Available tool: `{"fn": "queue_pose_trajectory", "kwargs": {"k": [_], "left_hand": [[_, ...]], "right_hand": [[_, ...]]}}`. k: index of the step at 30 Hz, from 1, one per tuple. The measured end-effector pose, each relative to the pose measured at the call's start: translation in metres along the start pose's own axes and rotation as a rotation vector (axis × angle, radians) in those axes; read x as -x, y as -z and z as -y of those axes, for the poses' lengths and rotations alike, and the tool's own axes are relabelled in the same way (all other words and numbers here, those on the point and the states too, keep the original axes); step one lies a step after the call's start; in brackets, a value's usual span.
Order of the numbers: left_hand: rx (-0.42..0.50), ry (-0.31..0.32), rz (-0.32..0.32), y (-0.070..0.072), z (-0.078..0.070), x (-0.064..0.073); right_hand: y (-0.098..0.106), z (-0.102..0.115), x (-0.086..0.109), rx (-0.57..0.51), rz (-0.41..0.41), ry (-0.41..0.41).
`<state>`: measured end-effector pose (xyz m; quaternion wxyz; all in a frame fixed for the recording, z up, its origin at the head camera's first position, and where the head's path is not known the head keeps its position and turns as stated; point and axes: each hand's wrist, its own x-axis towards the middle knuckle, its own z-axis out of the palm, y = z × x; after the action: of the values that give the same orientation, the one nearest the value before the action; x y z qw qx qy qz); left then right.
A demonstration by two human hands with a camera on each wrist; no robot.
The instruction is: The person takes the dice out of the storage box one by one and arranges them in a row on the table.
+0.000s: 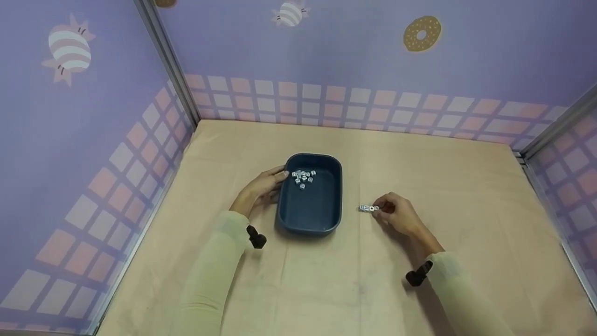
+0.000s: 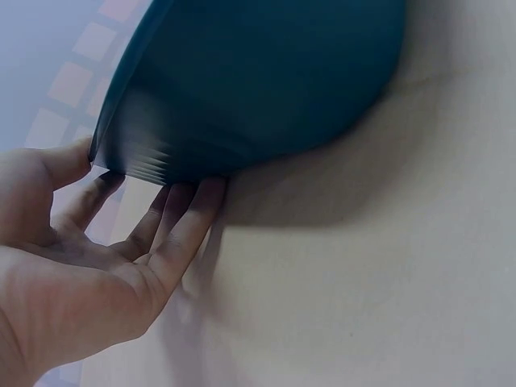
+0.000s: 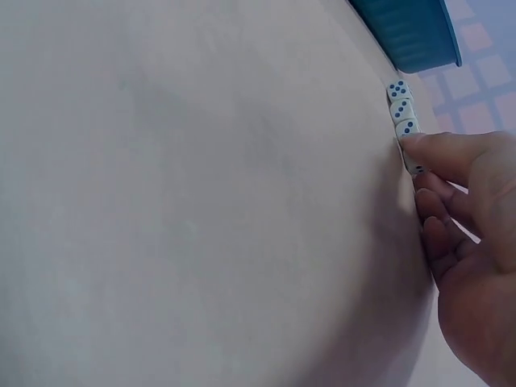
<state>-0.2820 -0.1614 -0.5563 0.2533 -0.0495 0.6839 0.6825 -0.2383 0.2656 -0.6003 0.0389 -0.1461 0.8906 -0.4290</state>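
A dark blue rectangular tray sits near the middle of the table, with several white dice piled toward its far left corner. My left hand holds the tray's left side. In the left wrist view its thumb is at the rim and the other fingertips touch lower on the wall. To the right of the tray, a short row of white dice with blue pips lies on the table. My right hand pinches the die at the row's right end between thumb and fingers, which partly cover it.
A pale cloth covers the table. Purple panels with pink and white checks stand along the back, left and right sides. Each wrist carries a small black camera mount.
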Motion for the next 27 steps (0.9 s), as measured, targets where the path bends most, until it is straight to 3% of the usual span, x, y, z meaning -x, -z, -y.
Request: {"fn": "queue_pose_trajectory", "kwargs": {"k": [16,21,27], "left_hand": [[-0.019,-0.004,-0.015,0.002,0.001,-0.001],[-0.03,-0.016,-0.018,0.001,0.003,-0.002],[-0.035,-0.027,-0.029,0.001,0.003,-0.002]], "right_hand": [[-0.007,0.0,0.001,-0.008,-0.013,-0.029],[-0.004,0.005,0.002,0.027,-0.008,-0.001],[-0.005,0.031,-0.009,0.03,-0.091,0.094]]}}
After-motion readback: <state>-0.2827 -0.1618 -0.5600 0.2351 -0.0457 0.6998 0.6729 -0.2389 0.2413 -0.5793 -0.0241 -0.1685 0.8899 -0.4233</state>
